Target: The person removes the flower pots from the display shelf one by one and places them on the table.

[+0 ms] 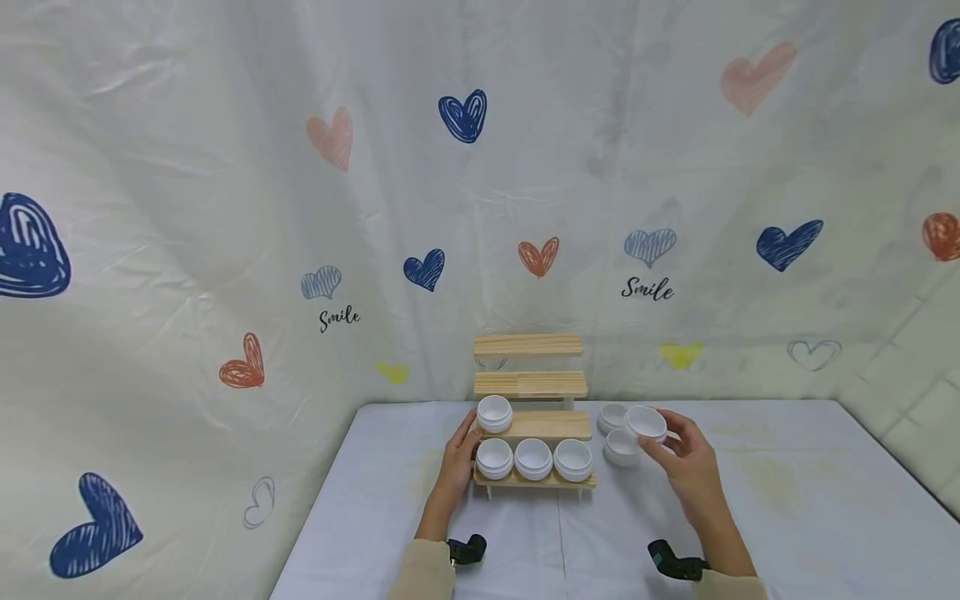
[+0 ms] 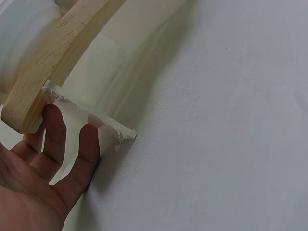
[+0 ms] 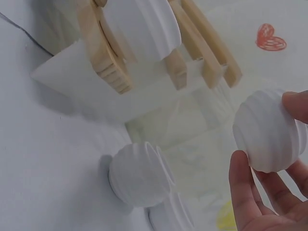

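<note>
A tiered wooden stand (image 1: 540,384) with pale plank shelves bears small white bowls. Three bowls (image 1: 533,459) sit in a row on its lowest plank, and one bowl (image 1: 494,413) is at the left end of the plank above. My right hand (image 1: 686,454) pinches a ribbed white bowl (image 3: 269,130) between thumb and fingers, held up right of the stand. My left hand (image 1: 453,462) is at the stand's left side, its fingertips (image 2: 88,134) loosely bent against the plank end and side panel (image 2: 96,113). Part of that hand is hidden in the left wrist view.
Two more white bowls stand on the table right of the stand, a nearer bowl (image 3: 139,175) and a farther bowl (image 3: 171,214). A white cloth (image 1: 780,500) covers the table. Behind it hangs a white curtain (image 1: 555,167) printed with hearts.
</note>
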Action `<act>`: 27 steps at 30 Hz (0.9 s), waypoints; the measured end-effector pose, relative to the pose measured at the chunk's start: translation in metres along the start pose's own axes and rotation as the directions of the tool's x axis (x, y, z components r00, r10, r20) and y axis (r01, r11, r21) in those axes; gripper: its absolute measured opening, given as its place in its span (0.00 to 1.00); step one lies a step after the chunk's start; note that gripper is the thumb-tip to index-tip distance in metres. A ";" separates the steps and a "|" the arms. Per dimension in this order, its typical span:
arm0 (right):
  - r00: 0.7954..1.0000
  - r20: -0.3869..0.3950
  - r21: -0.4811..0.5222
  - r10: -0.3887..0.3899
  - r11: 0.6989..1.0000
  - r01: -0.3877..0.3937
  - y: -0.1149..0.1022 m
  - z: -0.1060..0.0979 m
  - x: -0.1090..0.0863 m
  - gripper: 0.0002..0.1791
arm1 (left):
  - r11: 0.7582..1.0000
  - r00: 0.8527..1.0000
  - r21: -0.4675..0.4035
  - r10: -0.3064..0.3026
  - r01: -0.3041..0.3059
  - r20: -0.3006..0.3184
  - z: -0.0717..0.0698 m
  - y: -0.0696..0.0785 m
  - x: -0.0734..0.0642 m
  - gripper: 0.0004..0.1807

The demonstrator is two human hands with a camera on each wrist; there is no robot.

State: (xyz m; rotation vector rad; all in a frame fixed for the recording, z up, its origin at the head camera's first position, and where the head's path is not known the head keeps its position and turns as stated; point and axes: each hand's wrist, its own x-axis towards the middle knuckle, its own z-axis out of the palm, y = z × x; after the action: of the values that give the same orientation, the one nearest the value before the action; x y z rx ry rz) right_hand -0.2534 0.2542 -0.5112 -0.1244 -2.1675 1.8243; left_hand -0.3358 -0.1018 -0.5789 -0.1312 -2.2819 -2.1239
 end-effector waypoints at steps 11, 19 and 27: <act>0.994 -0.062 0.009 0.089 0.996 -0.088 0.012 -0.015 0.005 0.38 | 1.000 1.000 -0.022 -0.021 0.021 -0.001 -0.001 0.001 0.000 0.29; 0.985 -0.081 -0.017 0.153 0.988 -0.155 0.016 -0.021 0.005 0.41 | 1.000 1.000 -0.002 -0.014 0.014 -0.016 0.001 0.003 -0.001 0.29; 0.979 -0.101 -0.040 0.177 0.982 -0.182 0.020 -0.024 0.005 0.40 | 0.999 0.999 -0.010 -0.031 0.031 -0.013 0.000 0.004 -0.001 0.30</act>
State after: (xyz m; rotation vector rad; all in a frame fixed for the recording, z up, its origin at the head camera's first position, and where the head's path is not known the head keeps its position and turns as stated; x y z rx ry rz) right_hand -0.2539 0.2820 -0.5264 -0.4243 -2.1958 1.8174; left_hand -0.3341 -0.1017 -0.5750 -0.0823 -2.2820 -2.1436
